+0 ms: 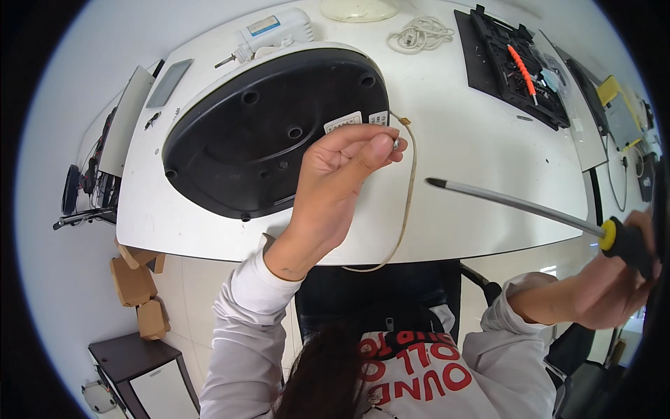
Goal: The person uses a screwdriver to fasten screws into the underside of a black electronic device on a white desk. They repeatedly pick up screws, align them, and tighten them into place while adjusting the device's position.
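Left hand pinches small screw at fingertips, beside black appliance base; right hand clenches screwdriver, raised right of base.

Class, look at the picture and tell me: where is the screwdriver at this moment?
In the head view the screwdriver is on the right, gripped by the right hand, its tip pointing left toward the thin cord beside the left hand.

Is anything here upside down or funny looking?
Yes. The round white appliance lies upside down on the table, black base showing. Its cord dangles over the table's edge.
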`<act>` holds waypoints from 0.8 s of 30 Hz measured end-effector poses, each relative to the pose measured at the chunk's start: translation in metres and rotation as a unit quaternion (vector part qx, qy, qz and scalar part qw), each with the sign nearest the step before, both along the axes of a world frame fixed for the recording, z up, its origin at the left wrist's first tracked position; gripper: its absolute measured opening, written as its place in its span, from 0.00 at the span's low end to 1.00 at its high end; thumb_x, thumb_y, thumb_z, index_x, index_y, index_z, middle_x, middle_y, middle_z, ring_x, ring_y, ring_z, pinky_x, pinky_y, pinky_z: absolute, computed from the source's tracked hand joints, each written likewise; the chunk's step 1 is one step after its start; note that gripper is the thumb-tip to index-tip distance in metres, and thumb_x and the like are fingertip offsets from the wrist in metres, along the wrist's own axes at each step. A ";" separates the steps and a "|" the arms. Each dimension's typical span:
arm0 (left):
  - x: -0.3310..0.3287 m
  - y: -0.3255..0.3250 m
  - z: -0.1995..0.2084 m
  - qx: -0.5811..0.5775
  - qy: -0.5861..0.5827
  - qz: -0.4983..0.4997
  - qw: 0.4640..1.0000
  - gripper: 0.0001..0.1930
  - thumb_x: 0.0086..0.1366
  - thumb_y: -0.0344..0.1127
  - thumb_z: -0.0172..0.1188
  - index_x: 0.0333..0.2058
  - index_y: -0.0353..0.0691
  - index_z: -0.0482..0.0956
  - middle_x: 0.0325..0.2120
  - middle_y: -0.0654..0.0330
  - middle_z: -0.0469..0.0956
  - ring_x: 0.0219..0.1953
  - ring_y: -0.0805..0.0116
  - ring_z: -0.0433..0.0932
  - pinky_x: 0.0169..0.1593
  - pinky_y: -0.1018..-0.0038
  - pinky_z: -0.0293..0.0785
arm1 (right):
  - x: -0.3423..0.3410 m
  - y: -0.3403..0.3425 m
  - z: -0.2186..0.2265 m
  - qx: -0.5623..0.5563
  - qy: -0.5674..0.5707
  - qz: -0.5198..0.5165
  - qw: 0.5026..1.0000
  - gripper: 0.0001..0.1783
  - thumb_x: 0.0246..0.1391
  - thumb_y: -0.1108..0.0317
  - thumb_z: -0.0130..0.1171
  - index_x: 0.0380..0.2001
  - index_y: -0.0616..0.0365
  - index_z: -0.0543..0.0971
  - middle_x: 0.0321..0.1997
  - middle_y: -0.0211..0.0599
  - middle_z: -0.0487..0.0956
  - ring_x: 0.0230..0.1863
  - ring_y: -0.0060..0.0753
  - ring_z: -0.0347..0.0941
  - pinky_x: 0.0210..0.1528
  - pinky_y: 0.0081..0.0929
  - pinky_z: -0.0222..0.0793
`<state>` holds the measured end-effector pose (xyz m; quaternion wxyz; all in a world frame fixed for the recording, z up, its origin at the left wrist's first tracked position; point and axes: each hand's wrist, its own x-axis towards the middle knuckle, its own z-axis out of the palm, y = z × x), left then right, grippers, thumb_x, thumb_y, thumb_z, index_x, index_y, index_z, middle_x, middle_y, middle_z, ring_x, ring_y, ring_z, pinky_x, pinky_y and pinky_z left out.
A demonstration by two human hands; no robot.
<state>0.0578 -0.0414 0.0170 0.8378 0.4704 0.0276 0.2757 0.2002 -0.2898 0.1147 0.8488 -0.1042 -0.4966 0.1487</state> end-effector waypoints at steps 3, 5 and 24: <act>-0.001 -0.001 0.001 -0.018 0.001 -0.010 1.000 0.11 0.61 0.34 0.61 0.40 0.37 0.79 0.35 0.58 0.79 0.39 0.69 0.77 0.48 0.72 0.71 | -0.005 0.020 -0.006 0.063 0.137 -0.022 0.988 0.05 0.57 0.69 0.55 0.35 0.49 0.69 0.32 0.22 0.70 0.38 0.24 0.65 0.53 0.31 0.57; -0.004 0.000 0.003 -0.029 -0.002 -0.013 1.000 0.11 0.61 0.34 0.61 0.40 0.37 0.79 0.35 0.58 0.79 0.38 0.69 0.77 0.47 0.72 0.71 | -0.017 0.034 -0.006 0.070 0.155 -0.064 0.983 0.05 0.58 0.70 0.55 0.35 0.49 0.69 0.33 0.22 0.70 0.39 0.25 0.65 0.54 0.32 0.57; -0.009 -0.007 0.003 -0.086 0.025 -0.042 0.995 0.11 0.64 0.36 0.56 0.42 0.37 0.76 0.32 0.60 0.78 0.36 0.70 0.77 0.44 0.75 0.72 | -0.017 0.029 -0.025 0.050 0.152 -0.027 0.987 0.12 0.50 0.82 0.51 0.33 0.51 0.65 0.35 0.30 0.64 0.41 0.27 0.61 0.55 0.34 0.50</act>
